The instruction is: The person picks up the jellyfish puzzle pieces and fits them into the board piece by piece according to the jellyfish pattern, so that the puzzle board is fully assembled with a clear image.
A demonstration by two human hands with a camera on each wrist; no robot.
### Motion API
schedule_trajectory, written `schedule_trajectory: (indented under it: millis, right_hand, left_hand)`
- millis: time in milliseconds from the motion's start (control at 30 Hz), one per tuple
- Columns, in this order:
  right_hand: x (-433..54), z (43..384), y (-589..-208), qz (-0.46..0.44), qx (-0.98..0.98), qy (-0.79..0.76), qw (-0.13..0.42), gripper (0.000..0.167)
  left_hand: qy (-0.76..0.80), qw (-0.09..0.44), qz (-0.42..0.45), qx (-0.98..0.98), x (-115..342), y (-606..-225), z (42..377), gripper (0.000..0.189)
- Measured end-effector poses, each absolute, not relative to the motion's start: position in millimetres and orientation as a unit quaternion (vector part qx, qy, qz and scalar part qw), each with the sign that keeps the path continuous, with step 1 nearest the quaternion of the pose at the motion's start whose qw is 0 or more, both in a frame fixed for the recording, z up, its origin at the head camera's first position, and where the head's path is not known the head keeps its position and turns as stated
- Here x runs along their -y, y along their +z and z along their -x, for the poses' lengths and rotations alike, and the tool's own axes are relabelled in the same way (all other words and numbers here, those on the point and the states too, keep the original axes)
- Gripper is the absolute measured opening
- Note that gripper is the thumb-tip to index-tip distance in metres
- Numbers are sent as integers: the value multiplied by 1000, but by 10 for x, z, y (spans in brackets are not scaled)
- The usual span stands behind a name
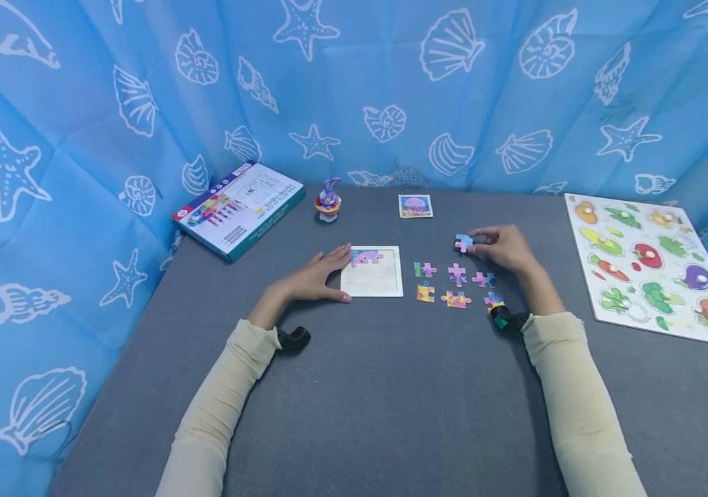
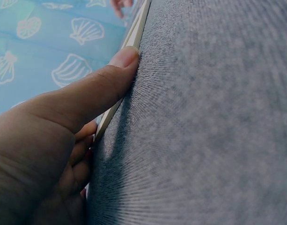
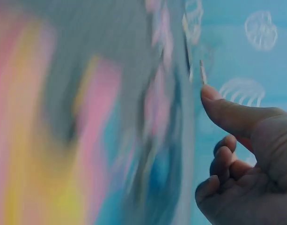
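My left hand [image 1: 316, 276] holds the left side of a white puzzle tray [image 1: 400, 273], thumb at the near corner and fingers at the far one. In the left wrist view the thumb [image 2: 106, 79] lies along the tray's edge [image 2: 106, 124]. Joined pink-and-blue pieces [image 1: 367, 257] lie in the tray's upper left. Above the table to the right, my right hand [image 1: 505, 247] pinches a blue-and-pink jigsaw piece [image 1: 463, 241]; the right wrist view shows this piece [image 3: 202, 72] edge-on at the thumb tip. Several loose jigsaw pieces [image 1: 456, 275] lie in rows between tray and right forearm.
Behind the pieces lies a small picture card [image 1: 415, 206]. A purple toy figure [image 1: 329, 201] and a flat box [image 1: 238, 207] stand at the back left. A vegetable puzzle board [image 1: 658, 269] lies far right. A blue shell-patterned curtain [image 1: 354, 90] hangs along the table's back.
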State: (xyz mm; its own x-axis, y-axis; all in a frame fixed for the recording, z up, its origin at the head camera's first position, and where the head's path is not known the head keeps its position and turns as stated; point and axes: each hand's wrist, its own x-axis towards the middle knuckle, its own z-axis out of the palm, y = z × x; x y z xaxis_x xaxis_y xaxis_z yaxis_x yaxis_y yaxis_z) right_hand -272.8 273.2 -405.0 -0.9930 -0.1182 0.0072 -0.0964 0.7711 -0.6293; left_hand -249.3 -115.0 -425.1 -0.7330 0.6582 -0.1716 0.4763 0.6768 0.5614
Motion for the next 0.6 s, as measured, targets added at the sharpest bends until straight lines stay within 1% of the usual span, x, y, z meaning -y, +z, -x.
schedule_trajectory:
  millis: [67, 167, 433, 600]
  right_hand:
    - [-2571, 2760, -4014, 59, -937, -344, 8, 32]
    - [-2297, 2792, -3963, 70, -930, -361, 10, 31]
    - [-1694, 2817, -4008, 132, -917, -370, 75, 30]
    - [-1532, 2822, -4084, 154, -915, -363, 89, 30]
  left_hand:
    - [249, 184, -316, -897, 1154, -4253, 2490, 95]
    - [251, 181, -317, -896, 1159, -4264, 2489, 96]
    - [255, 175, -324, -894, 1165, -4262, 2493, 96]
    - [249, 179, -318, -897, 1163, -4256, 2501, 95]
